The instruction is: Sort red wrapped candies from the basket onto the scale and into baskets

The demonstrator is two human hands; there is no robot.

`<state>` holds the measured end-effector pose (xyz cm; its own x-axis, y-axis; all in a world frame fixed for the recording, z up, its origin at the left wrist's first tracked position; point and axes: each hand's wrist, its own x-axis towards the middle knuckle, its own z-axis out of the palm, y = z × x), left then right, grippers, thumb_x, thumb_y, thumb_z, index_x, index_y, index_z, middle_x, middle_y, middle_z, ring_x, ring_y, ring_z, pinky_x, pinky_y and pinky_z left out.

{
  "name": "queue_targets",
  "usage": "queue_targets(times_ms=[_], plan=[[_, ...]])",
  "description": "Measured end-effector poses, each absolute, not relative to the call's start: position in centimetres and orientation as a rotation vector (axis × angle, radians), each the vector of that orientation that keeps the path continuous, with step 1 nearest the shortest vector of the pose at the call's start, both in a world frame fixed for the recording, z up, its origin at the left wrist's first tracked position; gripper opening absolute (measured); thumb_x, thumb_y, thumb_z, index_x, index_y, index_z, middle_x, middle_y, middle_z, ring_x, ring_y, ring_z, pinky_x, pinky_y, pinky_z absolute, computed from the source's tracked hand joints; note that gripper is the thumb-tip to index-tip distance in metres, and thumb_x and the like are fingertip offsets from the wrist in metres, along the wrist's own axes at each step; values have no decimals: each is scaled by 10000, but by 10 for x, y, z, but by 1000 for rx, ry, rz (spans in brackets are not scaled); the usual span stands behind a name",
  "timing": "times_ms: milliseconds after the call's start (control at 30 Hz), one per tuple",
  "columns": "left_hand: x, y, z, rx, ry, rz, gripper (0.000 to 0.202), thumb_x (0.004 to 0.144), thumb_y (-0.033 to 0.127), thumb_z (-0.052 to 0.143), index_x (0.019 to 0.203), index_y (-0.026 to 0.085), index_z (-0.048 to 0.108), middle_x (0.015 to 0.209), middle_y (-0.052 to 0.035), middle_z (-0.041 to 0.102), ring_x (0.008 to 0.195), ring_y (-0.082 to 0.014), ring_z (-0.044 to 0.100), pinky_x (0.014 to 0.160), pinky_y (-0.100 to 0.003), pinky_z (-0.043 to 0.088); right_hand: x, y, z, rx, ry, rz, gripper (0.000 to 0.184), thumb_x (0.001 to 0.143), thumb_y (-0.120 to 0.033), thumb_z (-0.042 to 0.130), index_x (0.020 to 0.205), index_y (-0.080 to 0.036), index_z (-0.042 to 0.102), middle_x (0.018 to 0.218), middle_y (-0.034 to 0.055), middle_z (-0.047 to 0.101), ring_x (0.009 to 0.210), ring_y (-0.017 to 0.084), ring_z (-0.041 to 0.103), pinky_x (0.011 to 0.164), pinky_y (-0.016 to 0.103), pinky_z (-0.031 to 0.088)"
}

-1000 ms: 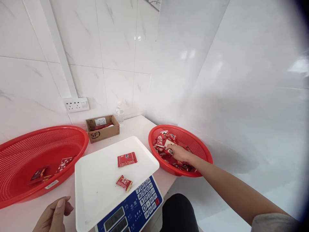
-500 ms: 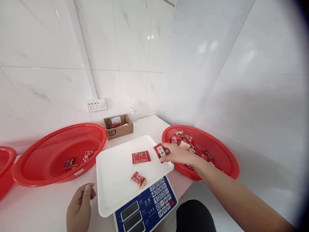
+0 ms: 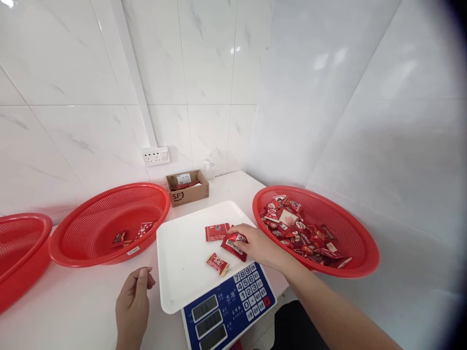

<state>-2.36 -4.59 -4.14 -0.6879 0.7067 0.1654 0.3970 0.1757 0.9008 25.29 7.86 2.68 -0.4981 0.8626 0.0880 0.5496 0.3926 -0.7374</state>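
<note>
My right hand [image 3: 253, 245] grips a dark red snack packet [image 3: 234, 248] over the right part of the white scale tray [image 3: 178, 272]. A brighter red flat packet [image 3: 216, 232] lies just behind it on the tray, and the two seem to overlap. Nearer the front of the tray is a small red wrapped candy [image 3: 218, 265] with a gold end. My left hand [image 3: 133, 304] hovers by the tray's left edge, fingers curled against the thumb and nothing visible in them. Below the tray shows the scale's blue panel [image 3: 229, 304] with keypad and displays.
At the right stands a red basket [image 3: 359, 233] full of red packets. Another red basket [image 3: 83, 214] on the left holds a few packets; a third basket [image 3: 32, 243] is cut off at the frame's edge. A cardboard box [image 3: 191, 194] and a clear plastic bottle [image 3: 208, 170] stand near the wall.
My right hand has carried the dark red packet from the tray's right edge inward, beside the flat packet. My left hand keeps its curled pose. The whole view has shifted slightly.
</note>
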Motion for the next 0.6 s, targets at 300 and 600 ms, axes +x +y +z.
queue_targets(times_ms=[300,600], plan=[[-16,-64,-11,1278,2201,1548,366,813,557,455,810,223,604,770,-15,636,772,-204,611,648,-281,492,258,75,21,-1193,-1916,936,300,799,-227,530,1092,-209,592,1174,59,611,1110,199,538,969,366,394],[43,-34,36,2447,1559,662,293,912,296,430,1178,282,551,1097,-57,615,975,-204,584,816,-327,513,256,69,12,-1057,-1920,1004,311,791,-244,533,1094,-223,601,1144,53,627,1081,203,557,961,374,404]])
